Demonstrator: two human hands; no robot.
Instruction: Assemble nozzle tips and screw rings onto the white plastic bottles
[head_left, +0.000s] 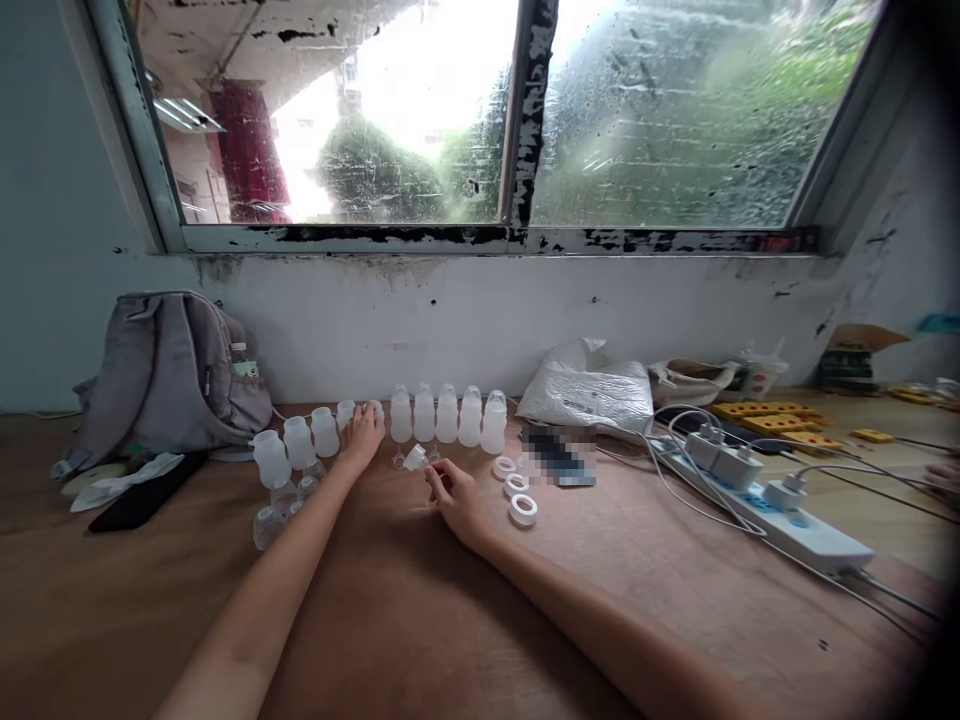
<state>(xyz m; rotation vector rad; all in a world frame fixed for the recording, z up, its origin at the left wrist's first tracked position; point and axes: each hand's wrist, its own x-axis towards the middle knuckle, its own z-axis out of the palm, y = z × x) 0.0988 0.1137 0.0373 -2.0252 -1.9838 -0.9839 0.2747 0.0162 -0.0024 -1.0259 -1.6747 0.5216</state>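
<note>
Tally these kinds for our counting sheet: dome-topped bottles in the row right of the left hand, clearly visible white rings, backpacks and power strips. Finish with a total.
Dome-topped bottles: 5
White rings: 3
Backpack: 1
Power strip: 1
Total: 10

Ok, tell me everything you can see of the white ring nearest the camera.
The ring is white, round and open in the middle, with a low side wall, and looks like plastic. It lies flat on the table, to the right of the right hand. No hand touches it; whether it meets the ring behind is unclear.
</note>
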